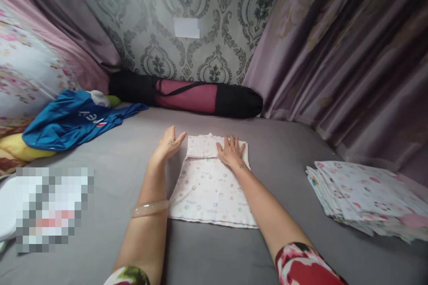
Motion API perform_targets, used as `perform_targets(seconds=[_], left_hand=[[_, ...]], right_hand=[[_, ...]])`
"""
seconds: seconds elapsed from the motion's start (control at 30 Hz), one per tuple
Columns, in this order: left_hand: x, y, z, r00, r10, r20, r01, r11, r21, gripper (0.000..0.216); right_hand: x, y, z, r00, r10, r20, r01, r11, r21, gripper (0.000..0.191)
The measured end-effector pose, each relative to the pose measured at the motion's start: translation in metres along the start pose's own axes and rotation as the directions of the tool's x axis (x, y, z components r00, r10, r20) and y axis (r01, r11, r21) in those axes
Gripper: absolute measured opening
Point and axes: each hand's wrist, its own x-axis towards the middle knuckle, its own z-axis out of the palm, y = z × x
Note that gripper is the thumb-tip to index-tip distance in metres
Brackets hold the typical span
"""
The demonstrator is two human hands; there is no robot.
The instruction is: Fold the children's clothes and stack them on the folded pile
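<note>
A small white cloth (207,187) with tiny coloured prints lies flat on the grey sheet (214,254), its far end folded back over itself. My right hand (231,151) rests palm down on that folded end, fingers stretched out. My left hand (169,142) hovers open just left of the cloth's far corner, fingers extended and holding nothing. A pale bangle (149,208) circles my left wrist.
A stack of folded printed cloths (364,198) sits at the right. A blue garment (72,120) lies at the left by floral bedding (26,67). A black and maroon roll bag (190,95) lies along the patterned wall. Mauve curtains (351,62) hang on the right.
</note>
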Motion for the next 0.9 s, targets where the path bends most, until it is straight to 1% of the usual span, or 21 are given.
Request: perform_targets(seconds=[0.13, 0.2, 0.27, 0.33, 0.4, 0.47, 0.57, 0.63, 0.73, 0.8, 0.9], left_hand=[[0.001, -0.003, -0.002, 1.000, 0.002, -0.024, -0.003, 0.999, -0.032, 0.071], [0.002, -0.006, -0.002, 0.999, 0.014, -0.034, -0.015, 0.999, -0.044, 0.070], [0.005, -0.010, 0.000, 0.998, 0.025, -0.050, -0.027, 0.998, -0.055, 0.070], [0.008, -0.015, 0.002, 0.997, 0.033, -0.071, -0.038, 0.997, -0.064, 0.068], [0.009, -0.018, 0.004, 0.996, 0.034, -0.084, -0.040, 0.997, -0.065, 0.066], [0.010, -0.019, 0.004, 0.996, 0.035, -0.086, -0.040, 0.997, -0.063, 0.063], [0.007, -0.016, 0.002, 0.997, 0.016, -0.078, -0.020, 0.998, -0.056, 0.062], [0.005, -0.013, 0.001, 0.997, -0.003, -0.074, -0.001, 0.999, -0.053, 0.061], [0.003, -0.011, -0.002, 0.998, -0.008, -0.070, 0.003, 0.998, -0.068, 0.061], [0.003, -0.010, -0.002, 0.998, -0.004, -0.067, -0.001, 0.998, -0.070, 0.061], [0.006, -0.013, -0.001, 0.997, 0.001, -0.077, -0.004, 0.999, -0.039, 0.060]], right_hand=[[0.001, -0.002, -0.009, 0.997, 0.011, 0.070, -0.011, 1.000, 0.001, 0.067], [0.000, -0.006, -0.015, 0.997, 0.008, 0.070, -0.008, 1.000, -0.001, 0.067], [-0.001, -0.014, -0.019, 0.997, -0.073, 0.008, 0.073, 0.997, -0.012, 0.063], [-0.003, -0.023, -0.017, 0.977, -0.208, -0.038, 0.208, 0.978, -0.018, 0.059], [-0.004, -0.031, -0.011, 0.956, -0.292, -0.004, 0.292, 0.956, 0.001, 0.058], [-0.004, -0.034, -0.003, 0.954, -0.296, 0.042, 0.296, 0.955, 0.019, 0.058], [-0.003, -0.034, 0.004, 0.959, -0.277, 0.064, 0.276, 0.961, 0.025, 0.059], [-0.002, -0.032, 0.004, 0.959, -0.275, 0.068, 0.274, 0.961, 0.024, 0.059], [-0.001, -0.033, -0.001, 0.959, -0.262, 0.109, 0.260, 0.965, 0.029, 0.059], [-0.001, -0.041, -0.006, 0.962, -0.258, 0.094, 0.257, 0.966, 0.026, 0.058], [-0.003, -0.063, -0.008, 0.942, -0.334, 0.019, 0.333, 0.942, 0.045, 0.055]])
